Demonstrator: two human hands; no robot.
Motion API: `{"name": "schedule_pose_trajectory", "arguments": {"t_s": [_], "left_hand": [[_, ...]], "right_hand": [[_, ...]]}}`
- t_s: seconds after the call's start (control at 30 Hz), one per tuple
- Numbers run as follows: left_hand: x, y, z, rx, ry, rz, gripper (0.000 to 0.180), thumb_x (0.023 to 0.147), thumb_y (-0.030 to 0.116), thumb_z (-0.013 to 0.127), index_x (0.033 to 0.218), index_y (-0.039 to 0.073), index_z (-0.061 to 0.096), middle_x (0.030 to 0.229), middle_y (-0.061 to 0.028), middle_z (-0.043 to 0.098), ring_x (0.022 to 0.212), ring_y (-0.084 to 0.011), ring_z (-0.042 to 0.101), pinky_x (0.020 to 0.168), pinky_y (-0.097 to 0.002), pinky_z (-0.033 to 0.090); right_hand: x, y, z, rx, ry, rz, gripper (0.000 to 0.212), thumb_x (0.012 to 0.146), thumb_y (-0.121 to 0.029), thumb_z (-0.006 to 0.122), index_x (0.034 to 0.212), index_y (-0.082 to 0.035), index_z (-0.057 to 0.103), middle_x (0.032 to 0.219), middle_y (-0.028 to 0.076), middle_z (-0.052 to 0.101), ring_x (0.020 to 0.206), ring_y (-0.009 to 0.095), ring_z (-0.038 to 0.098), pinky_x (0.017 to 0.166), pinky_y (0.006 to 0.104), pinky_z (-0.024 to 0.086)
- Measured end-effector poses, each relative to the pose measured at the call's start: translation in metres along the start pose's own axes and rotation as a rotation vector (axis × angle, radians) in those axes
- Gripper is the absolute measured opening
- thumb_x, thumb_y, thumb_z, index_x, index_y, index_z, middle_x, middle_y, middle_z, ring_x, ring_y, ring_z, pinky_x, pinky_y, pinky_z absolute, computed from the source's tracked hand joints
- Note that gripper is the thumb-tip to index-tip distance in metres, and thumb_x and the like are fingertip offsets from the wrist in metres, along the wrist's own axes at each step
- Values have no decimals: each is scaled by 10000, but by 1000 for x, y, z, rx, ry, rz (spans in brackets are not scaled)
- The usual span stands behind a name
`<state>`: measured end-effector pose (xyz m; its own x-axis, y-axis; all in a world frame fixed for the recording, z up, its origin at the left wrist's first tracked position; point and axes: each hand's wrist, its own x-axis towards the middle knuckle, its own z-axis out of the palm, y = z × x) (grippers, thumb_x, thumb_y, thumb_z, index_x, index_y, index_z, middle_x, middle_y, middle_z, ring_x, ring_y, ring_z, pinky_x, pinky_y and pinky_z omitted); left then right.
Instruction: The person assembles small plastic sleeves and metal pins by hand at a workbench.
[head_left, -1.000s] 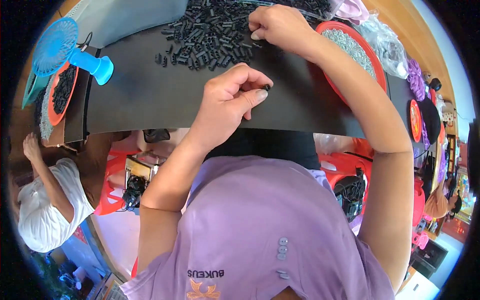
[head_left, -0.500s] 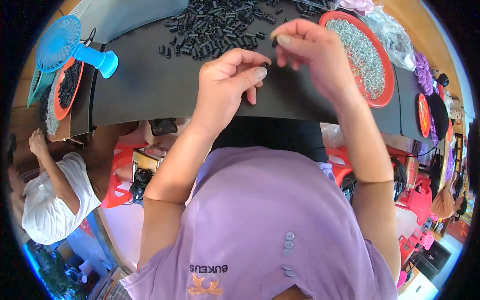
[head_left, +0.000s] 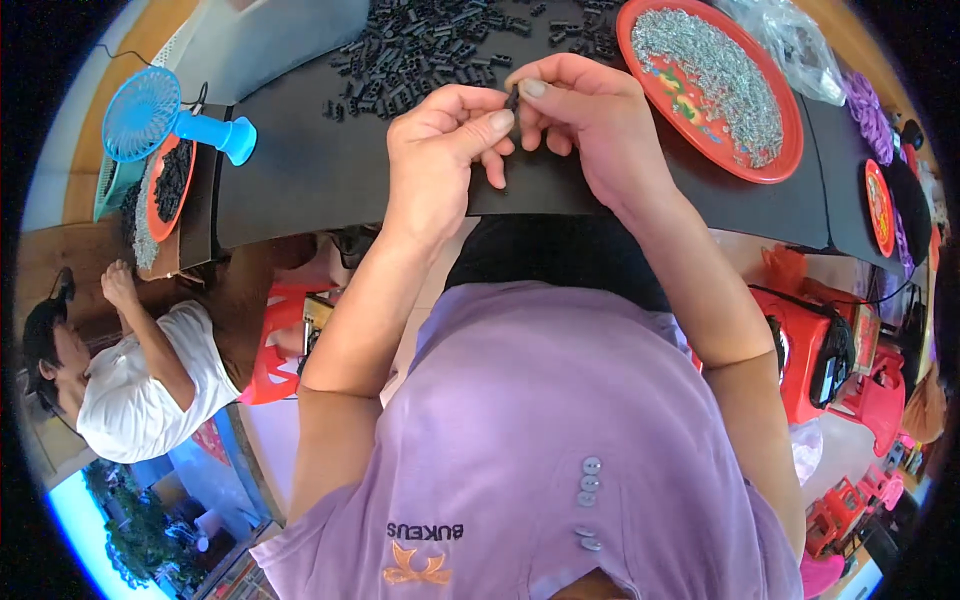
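Over the near part of the dark table (head_left: 300, 180), my left hand (head_left: 435, 150) and my right hand (head_left: 595, 120) meet fingertip to fingertip. A small black plastic piece (head_left: 514, 98) is pinched between both thumbs and forefingers; the fingers hide most of it. Just beyond my hands lies a loose heap of small black plastic parts (head_left: 420, 60), short and tube-like. To the right of my right hand is a red oval tray (head_left: 790, 150), covered with many small shiny metal pieces (head_left: 705, 60). A coloured pattern shows on its bare part.
A blue fan (head_left: 145, 115) stands at the left edge, by an orange-red plate of black bits (head_left: 172, 180). Clear plastic bags (head_left: 800, 50), purple cord (head_left: 868, 115) and a small red dish (head_left: 879, 210) lie right. Another person in a white shirt (head_left: 150, 390) sits at left.
My right hand has come left and down to meet my left hand at the small black piece. My view has shifted a little, showing more of the person on the left.
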<state>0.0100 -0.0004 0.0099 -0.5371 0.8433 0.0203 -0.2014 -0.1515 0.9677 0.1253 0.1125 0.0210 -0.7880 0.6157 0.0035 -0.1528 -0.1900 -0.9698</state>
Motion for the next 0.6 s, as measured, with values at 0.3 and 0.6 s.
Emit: {"name": "schedule_pose_trajectory", "arguments": {"t_s": [0.3,0.6], "left_hand": [[1,-2,7,-47,-3,9,143,874,20,634,980,-74,614,791,-97,621,602,-121,571,465,-228,460],[-2,-4,9,-6,31,29,122,873,15,625,963,-67,620,764,-92,617,548,-111,549,465,-222,441]], "right_hand": [[0,8,-5,-218,84,-212,123,874,-117,601,900,-10,656,709,31,637,615,97,584,567,234,441],[-1,8,-8,-500,91,-424,138,845,-105,615,906,15,645,762,132,671,688,216,658,634,316,499]]}}
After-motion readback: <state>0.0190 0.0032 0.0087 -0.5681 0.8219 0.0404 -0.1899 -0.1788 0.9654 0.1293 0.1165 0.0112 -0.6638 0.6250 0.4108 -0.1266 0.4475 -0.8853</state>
